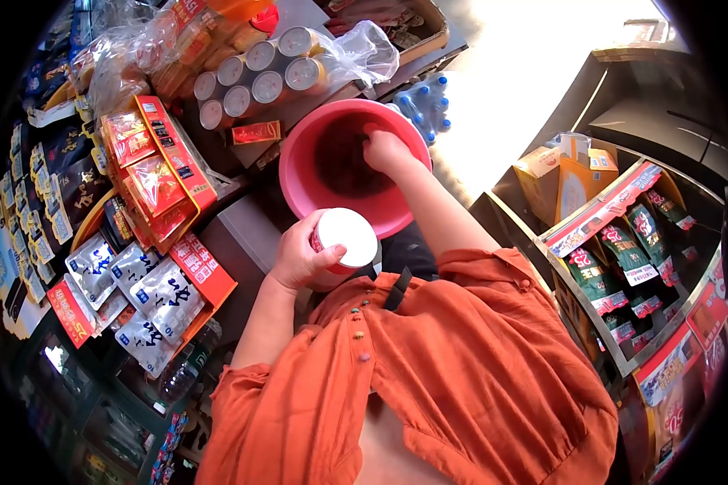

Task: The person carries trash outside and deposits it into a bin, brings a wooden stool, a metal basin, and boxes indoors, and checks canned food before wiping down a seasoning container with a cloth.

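Note:
My left hand (299,257) is wrapped round a tub with a flat white top (349,234) and some red on its side, held in front of my body near the bucket's lower rim. A pink plastic bucket (298,166) stands just ahead of me. Inside its mouth is my right hand (387,152), fingers curled near the right wall. What those fingers hold, if anything, is lost in the dark interior. The bucket's bottom looks dark and its contents are unclear.
Several cans (268,86) in clear wrap and a small red packet (256,132) lie beyond the bucket at left. Boxes of red packets (155,182) and silver packets (166,291) crowd the left. Bottles with blue caps (425,105) stand behind it; a shelf of green packets (623,250) is at right.

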`<action>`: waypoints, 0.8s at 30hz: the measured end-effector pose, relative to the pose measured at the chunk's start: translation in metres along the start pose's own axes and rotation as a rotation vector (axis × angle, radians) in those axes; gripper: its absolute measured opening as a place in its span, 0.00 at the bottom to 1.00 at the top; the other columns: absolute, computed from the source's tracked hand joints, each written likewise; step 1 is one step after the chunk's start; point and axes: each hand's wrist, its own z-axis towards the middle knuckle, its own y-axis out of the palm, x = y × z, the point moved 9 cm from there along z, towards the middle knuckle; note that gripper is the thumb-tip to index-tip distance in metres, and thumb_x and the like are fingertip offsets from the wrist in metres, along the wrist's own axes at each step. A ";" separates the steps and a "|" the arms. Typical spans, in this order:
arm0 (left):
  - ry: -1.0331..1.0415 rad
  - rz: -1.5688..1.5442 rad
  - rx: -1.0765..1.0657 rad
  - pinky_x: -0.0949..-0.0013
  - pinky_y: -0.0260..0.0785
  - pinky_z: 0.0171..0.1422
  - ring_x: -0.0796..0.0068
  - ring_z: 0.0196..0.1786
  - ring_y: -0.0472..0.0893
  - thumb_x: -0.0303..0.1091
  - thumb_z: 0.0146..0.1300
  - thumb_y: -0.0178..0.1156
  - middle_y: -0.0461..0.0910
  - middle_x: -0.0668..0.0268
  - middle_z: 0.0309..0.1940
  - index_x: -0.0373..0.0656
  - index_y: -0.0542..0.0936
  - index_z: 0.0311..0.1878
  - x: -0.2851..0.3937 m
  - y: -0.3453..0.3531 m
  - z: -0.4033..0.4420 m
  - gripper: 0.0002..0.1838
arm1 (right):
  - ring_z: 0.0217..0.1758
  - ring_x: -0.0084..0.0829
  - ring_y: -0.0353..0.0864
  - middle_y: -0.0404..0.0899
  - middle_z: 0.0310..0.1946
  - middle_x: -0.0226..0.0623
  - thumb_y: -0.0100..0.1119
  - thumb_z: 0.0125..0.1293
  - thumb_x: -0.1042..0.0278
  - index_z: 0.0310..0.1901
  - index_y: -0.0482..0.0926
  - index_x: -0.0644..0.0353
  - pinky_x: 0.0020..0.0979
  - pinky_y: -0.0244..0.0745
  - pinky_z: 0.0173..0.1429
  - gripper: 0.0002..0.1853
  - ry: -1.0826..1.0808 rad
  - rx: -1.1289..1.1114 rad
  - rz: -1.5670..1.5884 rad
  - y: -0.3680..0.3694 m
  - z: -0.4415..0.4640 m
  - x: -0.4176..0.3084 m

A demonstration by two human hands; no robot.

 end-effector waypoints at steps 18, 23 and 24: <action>-0.080 -0.571 0.021 0.65 0.66 0.64 0.69 0.55 0.76 0.66 0.49 0.68 0.78 0.60 0.51 0.34 0.73 0.60 -0.045 -0.021 -0.017 0.47 | 0.40 0.32 0.76 0.77 0.33 0.38 0.54 0.66 0.70 0.43 0.78 0.64 0.31 0.71 0.51 0.08 -0.533 -0.551 0.369 -0.060 -0.158 -0.075; -0.044 -0.593 -0.064 0.66 0.67 0.64 0.69 0.55 0.77 0.65 0.49 0.68 0.78 0.59 0.51 0.33 0.72 0.60 -0.009 -0.005 -0.043 0.47 | 0.43 0.29 0.74 0.74 0.37 0.33 0.63 0.62 0.74 0.42 0.78 0.62 0.31 0.70 0.52 0.08 -0.714 -0.532 0.471 -0.052 -0.192 -0.101; -0.030 -0.609 -0.092 0.66 0.67 0.63 0.69 0.55 0.77 0.64 0.49 0.69 0.78 0.59 0.51 0.32 0.72 0.60 -0.001 -0.001 -0.048 0.47 | 0.43 0.29 0.74 0.74 0.37 0.33 0.63 0.62 0.74 0.42 0.78 0.62 0.31 0.70 0.52 0.08 -0.717 -0.526 0.470 -0.050 -0.197 -0.104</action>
